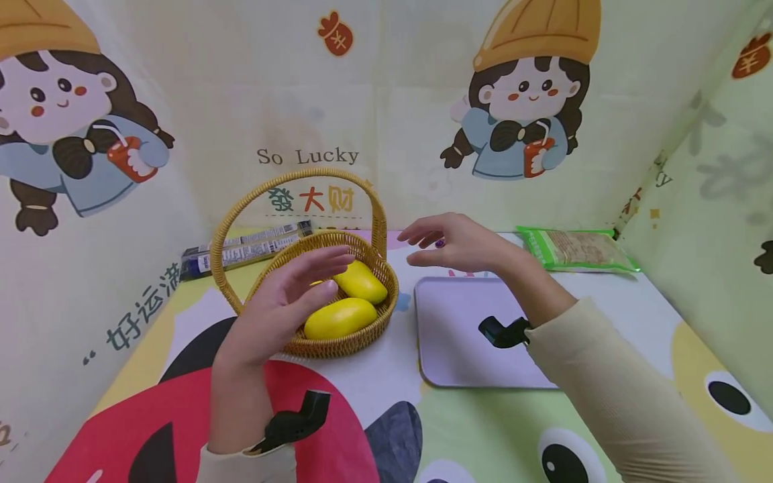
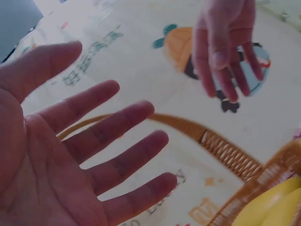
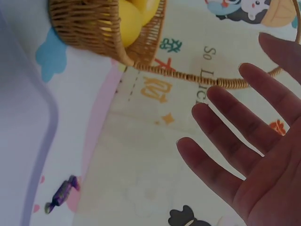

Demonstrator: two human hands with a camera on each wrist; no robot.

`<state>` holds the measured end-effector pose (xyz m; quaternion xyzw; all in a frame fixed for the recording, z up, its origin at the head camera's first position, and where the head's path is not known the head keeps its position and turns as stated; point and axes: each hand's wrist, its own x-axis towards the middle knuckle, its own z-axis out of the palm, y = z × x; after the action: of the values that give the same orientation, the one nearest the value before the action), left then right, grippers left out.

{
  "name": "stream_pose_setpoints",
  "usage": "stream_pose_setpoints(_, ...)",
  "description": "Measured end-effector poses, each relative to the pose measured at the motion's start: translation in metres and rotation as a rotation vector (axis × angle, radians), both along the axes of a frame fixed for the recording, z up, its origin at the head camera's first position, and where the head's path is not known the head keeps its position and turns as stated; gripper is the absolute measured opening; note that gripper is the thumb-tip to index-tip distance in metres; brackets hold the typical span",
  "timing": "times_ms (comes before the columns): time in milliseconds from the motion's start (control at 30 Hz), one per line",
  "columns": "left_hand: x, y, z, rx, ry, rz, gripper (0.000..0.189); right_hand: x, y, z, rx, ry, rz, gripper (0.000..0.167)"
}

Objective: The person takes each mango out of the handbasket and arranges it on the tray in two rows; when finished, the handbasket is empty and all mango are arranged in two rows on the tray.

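A wicker basket with a tall arched handle stands on the table and holds yellow mangoes. My left hand is raised over the basket's left front side, overlapping it in the head view. Its fingers are spread and straight, with nothing in the palm. To the right of the basket hovers my right hand, its fingers extended and its palm bare. A small purple wrapped candy lies beyond that hand on the table, showing between thumb and fingers in the head view.
A pale purple tray lies under my right forearm. Behind it at the right is a green-edged packet. A long printed package lies behind the basket at the left. Patterned cloth walls rise behind and at both sides.
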<state>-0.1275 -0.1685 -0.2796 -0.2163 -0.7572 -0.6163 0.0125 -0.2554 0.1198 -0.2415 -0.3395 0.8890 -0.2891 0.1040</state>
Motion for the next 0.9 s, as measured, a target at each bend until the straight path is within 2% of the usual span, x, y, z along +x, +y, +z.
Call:
stream_pose_setpoints(133, 0.008, -0.020, 0.001, 0.075, 0.029, 0.023, 0.052, 0.000, -0.010, -0.001, 0.008, -0.030, 0.016, 0.050)
stream_pose_setpoints(267, 0.012, -0.035, -0.003, 0.152, 0.098, 0.036, 0.057, -0.001, -0.020, -0.001, 0.018, -0.041, 0.032, 0.051)
stream_pose_setpoints(467, 0.017, -0.050, -0.010, 0.300, 0.213, 0.000, 0.056, -0.005, -0.036, -0.001, 0.027, -0.038, 0.076, 0.052)
stream_pose_setpoints(667, 0.017, -0.060, -0.007, 0.397, 0.298, -0.009, 0.053, -0.009, -0.047, -0.002, 0.038, -0.066, 0.083, 0.053)
stream_pose_setpoints(733, 0.016, -0.065, -0.009, 0.457, 0.317, -0.023, 0.052, -0.011, -0.050, -0.004, 0.043, -0.078, 0.082, 0.053)
stream_pose_setpoints(900, 0.016, -0.081, -0.016, 0.676, 0.365, -0.090, 0.050, -0.018, -0.061, -0.010, 0.047, -0.121, 0.104, 0.052)
